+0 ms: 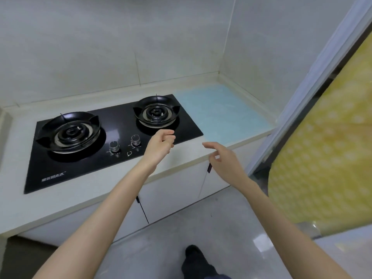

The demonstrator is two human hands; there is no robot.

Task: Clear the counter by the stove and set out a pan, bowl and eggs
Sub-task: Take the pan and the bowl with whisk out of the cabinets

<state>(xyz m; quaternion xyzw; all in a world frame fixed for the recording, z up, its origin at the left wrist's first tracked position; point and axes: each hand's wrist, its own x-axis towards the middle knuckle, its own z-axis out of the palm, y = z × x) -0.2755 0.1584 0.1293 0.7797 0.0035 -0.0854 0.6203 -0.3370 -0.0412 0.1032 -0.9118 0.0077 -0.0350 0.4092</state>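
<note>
The fingers (168,133) of the left hand (161,144) are loosely curled with the thumb near them, and they close on nothing. Those of the right hand (222,158) hang relaxed and a little apart, the forefinger reaching leftward, also empty. The left hand hovers over the front right corner of the stove (112,121); the right hangs just off the edge of the counter (112,178). No pan, bowl or eggs are in view from where I stand, so they must be fetched from elsewhere. I'd expect the pan to be the heavy piece, best carried by its handle and set level on a burner. A bowl, if glazed, would be slick, so take it with two hands under the rim. Eggs are light and crack easily, so they are better cradled than pinched. The stove is a glossy black glass slab with two ringed burners (156,113), dark pronged pan supports and two metal knobs (135,140). To its right a pale blue mat (219,111), flat and matt, covers the counter as far as the corner. The counter is light stone with a raised lip against the tiled wall (100,47). White cabinet doors (173,190) with slim dark handles sit below, and a yellow dotted sheet (322,137) hangs at far right.
</note>
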